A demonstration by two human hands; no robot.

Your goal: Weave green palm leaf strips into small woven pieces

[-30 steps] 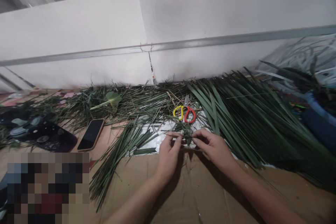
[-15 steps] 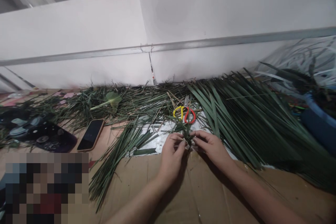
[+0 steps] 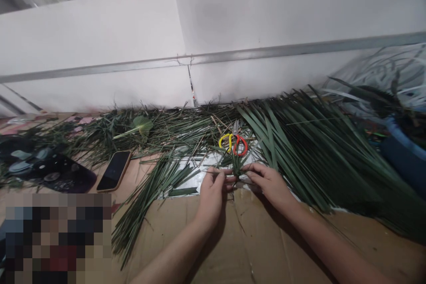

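Note:
Between my hands is a small bunch of green leaf strips [image 3: 237,167], its strips pointing away from me. My left hand [image 3: 214,186] grips it from the left, the thumb bent over the fingers. From the other side my right hand [image 3: 266,182] pinches a strip at the bunch with thumb and forefinger. Just beyond the bunch lie scissors [image 3: 235,135] with one yellow and one red handle. Cardboard [image 3: 216,239] is spread beneath my forearms.
Long palm leaves [image 3: 319,155] fan out on the right beside a blue container [image 3: 404,159]. Cut strips [image 3: 143,208] lie in a heap on the left. Farther left are a phone [image 3: 115,171] and a dark bottle [image 3: 60,171]. A white wall [image 3: 266,13] stands behind.
My left hand has shifted slightly left and its fingers have opened out a little under the bunch. My right hand stays at the bunch, its wrist slightly changed.

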